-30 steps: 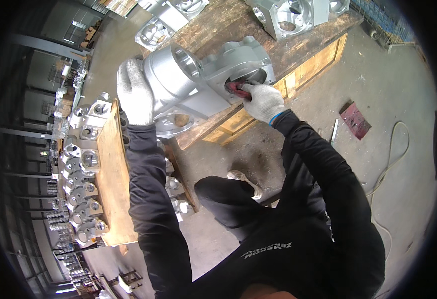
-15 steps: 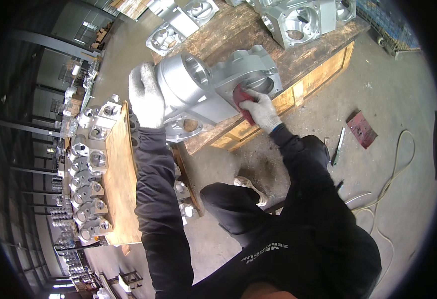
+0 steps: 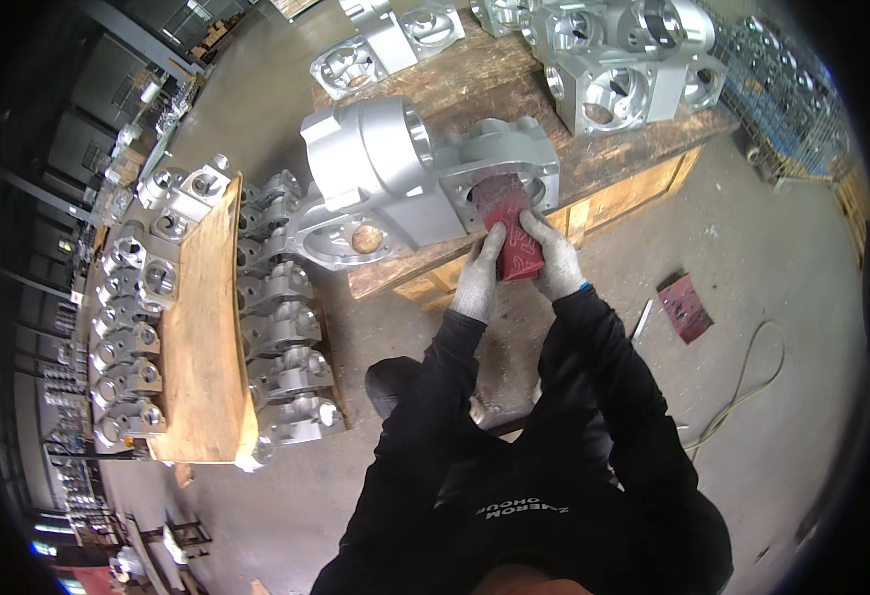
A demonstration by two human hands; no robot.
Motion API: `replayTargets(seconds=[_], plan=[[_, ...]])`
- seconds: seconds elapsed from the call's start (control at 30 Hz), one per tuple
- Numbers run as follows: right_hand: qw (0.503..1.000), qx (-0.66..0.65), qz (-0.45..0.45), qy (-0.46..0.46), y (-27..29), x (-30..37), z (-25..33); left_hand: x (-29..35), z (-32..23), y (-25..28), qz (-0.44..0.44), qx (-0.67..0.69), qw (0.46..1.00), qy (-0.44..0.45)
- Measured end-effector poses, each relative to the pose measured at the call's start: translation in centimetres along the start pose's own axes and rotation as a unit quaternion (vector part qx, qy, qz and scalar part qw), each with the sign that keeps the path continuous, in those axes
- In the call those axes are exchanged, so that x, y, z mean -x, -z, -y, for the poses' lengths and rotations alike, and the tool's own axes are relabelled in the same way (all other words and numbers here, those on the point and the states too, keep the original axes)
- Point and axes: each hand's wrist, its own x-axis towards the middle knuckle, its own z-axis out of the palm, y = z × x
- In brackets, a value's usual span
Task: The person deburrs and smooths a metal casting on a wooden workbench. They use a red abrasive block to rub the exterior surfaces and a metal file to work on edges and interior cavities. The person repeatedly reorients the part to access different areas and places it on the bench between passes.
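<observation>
Both my hands wear white knit gloves. Between them, just in front of the workbench edge, is a dark red piece of sandpaper (image 3: 517, 233) with pale print on its back. My left hand (image 3: 477, 278) grips its near left side, thumb on top. My right hand (image 3: 553, 260) pinches its right edge. The sandpaper's far end overlaps the opening of a large silver metal casting (image 3: 371, 159); I cannot tell whether it touches. This casting lies on the wooden workbench (image 3: 485, 74), its wide cylinder to the left and a smaller bored end to the right.
More silver castings (image 3: 604, 94) stand at the bench's far right and far left. Left of me, several castings flank a wooden board (image 3: 207, 337). On the floor to the right lie another red sheet (image 3: 686, 308), a thin strip-like tool (image 3: 642, 320) and a pale hose (image 3: 747, 397). A wire cage (image 3: 787, 109) holds parts.
My left hand has left the casting's cylinder and come to the sandpaper. My right hand has drawn the sandpaper back from the bore. The view has shifted.
</observation>
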Motion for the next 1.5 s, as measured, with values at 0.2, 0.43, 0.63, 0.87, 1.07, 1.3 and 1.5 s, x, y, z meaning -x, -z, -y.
replayTargets(seconds=[0.2,0.43,0.63,0.87,1.07,1.3,1.5], plan=[[0.802,0.454,-0.19,0.34,-2.3,1.2,3.3,-2.4,0.8,-1.8,-0.042,0.036,0.998,-0.044],[0.531,0.668,-0.142,0.502,-6.4,-9.0,11.6,-5.2,-0.5,-2.9,-0.018,0.295,0.955,-0.031],[0.522,0.797,-0.081,0.293,-4.4,-13.1,10.4,-7.0,-0.5,-5.9,-0.041,0.068,0.988,-0.133],[0.453,0.841,0.031,0.293,-2.5,-13.6,11.8,-7.5,-0.8,-3.8,-0.015,-0.848,0.403,-0.344],[0.34,0.89,0.04,0.3,-3.3,-13.0,11.7,-7.3,-1.9,-5.1,-0.06,-0.608,0.726,-0.316],[0.312,0.886,0.054,0.339,-3.9,-12.0,12.1,-5.1,-1.7,-3.6,-0.029,0.312,0.95,-0.018],[0.283,0.863,0.052,0.416,-3.2,-11.9,11.5,-7.2,0.2,-5.3,-0.052,-0.227,0.943,-0.236]])
